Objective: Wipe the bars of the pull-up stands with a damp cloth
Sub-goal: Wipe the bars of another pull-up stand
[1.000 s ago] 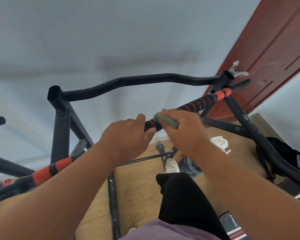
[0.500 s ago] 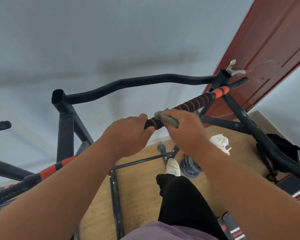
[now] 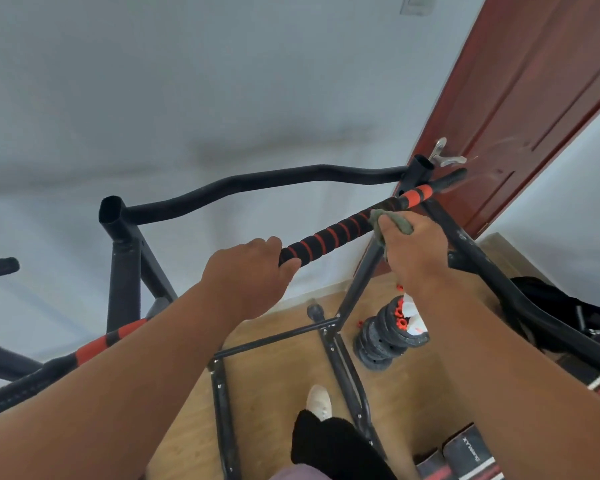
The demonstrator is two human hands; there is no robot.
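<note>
Seen from above, looking down over raised arms. Left hand (image 3: 253, 268) curled around the lower end of a black foam-padded bar (image 3: 329, 237) with orange spiral stripes. Right hand (image 3: 413, 251) higher up the same bar, toward its orange-banded end, fingers clutching a grey-green cloth (image 3: 392, 221) pressed against the padding. Bare striped stretch of bar between the two hands. Below, wooden floor (image 3: 274, 393) with stacked weight plates (image 3: 385, 337).

soft, even daylight fills the frame, brightest on the pale wall (image 3: 222, 81), where a faint blurred shadow band runs across. wide-angle distortion bends the door (image 3: 534, 98) and forearms at the edges. no hard glare; detail slightly soft throughout.
</note>
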